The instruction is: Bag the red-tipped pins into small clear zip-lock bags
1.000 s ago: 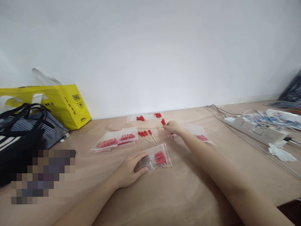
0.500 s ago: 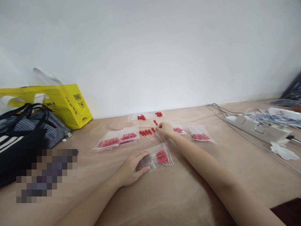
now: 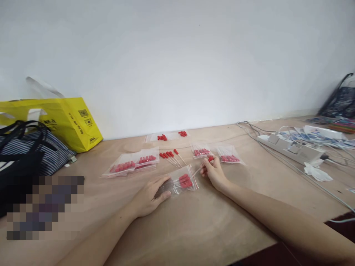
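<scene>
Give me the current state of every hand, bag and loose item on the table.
Left hand: flat, pressing the near bag.
Near bag: part filled, mouth toward the right hand.
Right hand: pinching one red-tipped stick.
Loose sticks: lying unbagged.
Power strip: plugs in.

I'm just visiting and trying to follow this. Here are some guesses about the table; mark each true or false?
1. The left hand rests on a clear bag of red-tipped sticks. True.
2. The right hand is empty. False: it pinches one red-tipped stick beside that bag.
3. The yellow bag stands at the right end of the table. False: it stands at the left, by the wall.
4. A few loose sticks lie unbagged on the table. True.
5. The power strip lies between the two hands. False: it lies far off to the right.
</scene>
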Tool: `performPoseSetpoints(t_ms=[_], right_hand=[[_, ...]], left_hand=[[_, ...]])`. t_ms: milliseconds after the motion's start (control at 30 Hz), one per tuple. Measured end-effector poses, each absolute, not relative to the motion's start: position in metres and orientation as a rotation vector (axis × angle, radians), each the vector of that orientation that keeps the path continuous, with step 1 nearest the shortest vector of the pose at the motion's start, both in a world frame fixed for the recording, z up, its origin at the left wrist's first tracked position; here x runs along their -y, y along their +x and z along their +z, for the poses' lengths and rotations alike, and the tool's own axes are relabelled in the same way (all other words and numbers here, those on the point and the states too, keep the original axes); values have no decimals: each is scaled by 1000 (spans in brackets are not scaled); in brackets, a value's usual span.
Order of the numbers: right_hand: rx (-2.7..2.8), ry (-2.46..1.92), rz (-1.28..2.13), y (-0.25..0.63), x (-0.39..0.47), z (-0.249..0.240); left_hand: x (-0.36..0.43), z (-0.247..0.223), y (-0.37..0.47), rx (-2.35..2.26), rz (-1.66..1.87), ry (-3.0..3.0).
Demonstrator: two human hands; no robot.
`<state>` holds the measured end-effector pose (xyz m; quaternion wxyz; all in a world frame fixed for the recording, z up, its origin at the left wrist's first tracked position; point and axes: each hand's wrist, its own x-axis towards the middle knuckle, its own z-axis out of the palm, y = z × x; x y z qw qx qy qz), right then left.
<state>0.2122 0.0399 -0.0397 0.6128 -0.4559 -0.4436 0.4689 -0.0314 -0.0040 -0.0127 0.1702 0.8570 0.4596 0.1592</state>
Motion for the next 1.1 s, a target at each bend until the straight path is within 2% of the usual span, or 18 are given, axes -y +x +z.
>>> performPoseSetpoints(t_ms=[267,433,633,1100], right_hand=[[784,-920,1305,200,-38,-34],[1076,-943,1442,197,-35,-32],[1230,-1096,1293,191,-38,-37],[1654,-1216,1178,190,-50,-41]], left_hand=[[5,-11,-31,-1317,416,2454],[4,-11,-29,-1307,414,2457],[3,-12,-30,-1278,439,2465],[6,-7,-29,-1294,423,2451]])
